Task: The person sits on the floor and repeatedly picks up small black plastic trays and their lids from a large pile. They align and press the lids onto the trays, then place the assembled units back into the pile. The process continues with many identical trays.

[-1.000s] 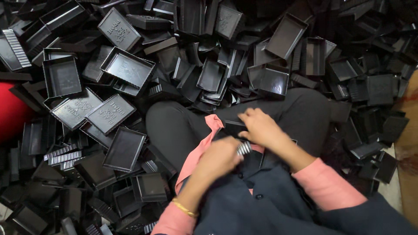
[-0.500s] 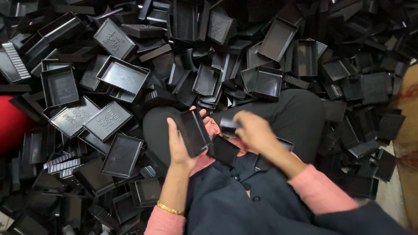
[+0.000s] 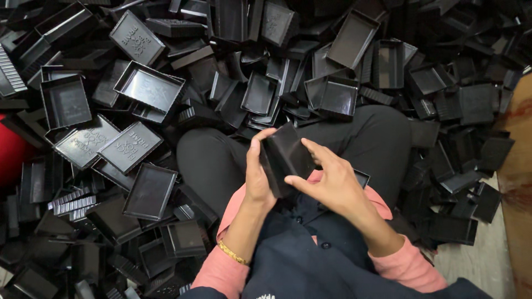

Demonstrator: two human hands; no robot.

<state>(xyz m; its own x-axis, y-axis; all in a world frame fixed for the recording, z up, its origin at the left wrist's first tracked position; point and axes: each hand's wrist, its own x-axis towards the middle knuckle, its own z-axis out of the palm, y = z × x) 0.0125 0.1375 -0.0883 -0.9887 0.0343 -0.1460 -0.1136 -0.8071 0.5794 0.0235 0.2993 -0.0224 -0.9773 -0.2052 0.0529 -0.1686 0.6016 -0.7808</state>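
Seated among a heap of black plastic trays (image 3: 148,87), with a black box (image 3: 285,156) held over the lap, just above the dark trousers (image 3: 210,160). Left hand (image 3: 259,177) wrapped around the box's left side, thumb up along its edge. Right hand (image 3: 332,185) gripping the box's lower right corner, fingers bent. Gold bracelet (image 3: 233,254) on the left wrist.

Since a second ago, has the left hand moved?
Yes. The left hand rose from the lap toward the pile and now grips a black box with the right hand.
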